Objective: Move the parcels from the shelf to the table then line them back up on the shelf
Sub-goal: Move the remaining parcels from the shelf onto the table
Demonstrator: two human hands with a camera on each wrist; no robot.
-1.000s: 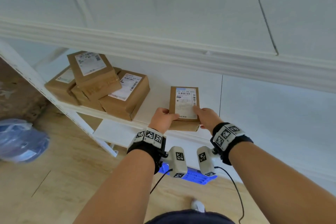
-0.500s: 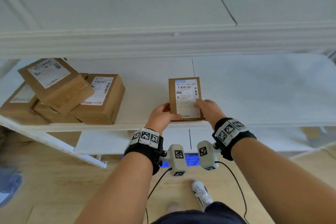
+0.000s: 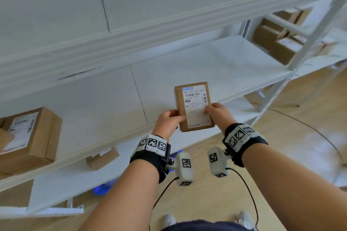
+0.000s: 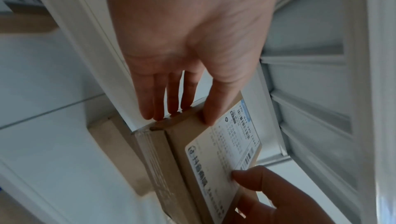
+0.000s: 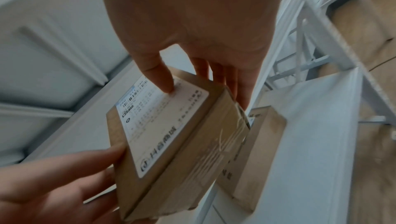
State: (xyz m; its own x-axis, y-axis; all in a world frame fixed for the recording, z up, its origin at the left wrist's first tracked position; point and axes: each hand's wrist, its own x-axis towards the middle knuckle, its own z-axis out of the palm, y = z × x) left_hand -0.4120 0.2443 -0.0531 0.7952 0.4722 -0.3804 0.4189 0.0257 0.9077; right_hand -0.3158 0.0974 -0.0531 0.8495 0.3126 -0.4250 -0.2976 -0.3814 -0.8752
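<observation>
A small brown parcel [image 3: 194, 106] with a white shipping label is held in the air just off the front edge of the white shelf [image 3: 216, 65]. My left hand [image 3: 169, 121] grips its left side, thumb on top and fingers underneath. My right hand [image 3: 216, 112] grips its right side the same way. In the left wrist view the parcel [image 4: 205, 156] is pinched by my left hand [image 4: 184, 109]. In the right wrist view the parcel [image 5: 171, 139] sits under the thumb of my right hand [image 5: 193, 82]. Another labelled parcel [image 3: 32, 137] lies at the shelf's left end.
A small cardboard piece [image 3: 102, 158] lies on the lower shelf board. More brown boxes [image 3: 279, 43] fill a second rack at the far right. A white upright post [image 3: 300, 58] stands at the shelf's right end. Wooden floor and my shoes are below.
The parcel has come off the shelf board and now hangs in front of its edge in both hands. My view has swung to the right, so the stacked parcels slid to the left edge.
</observation>
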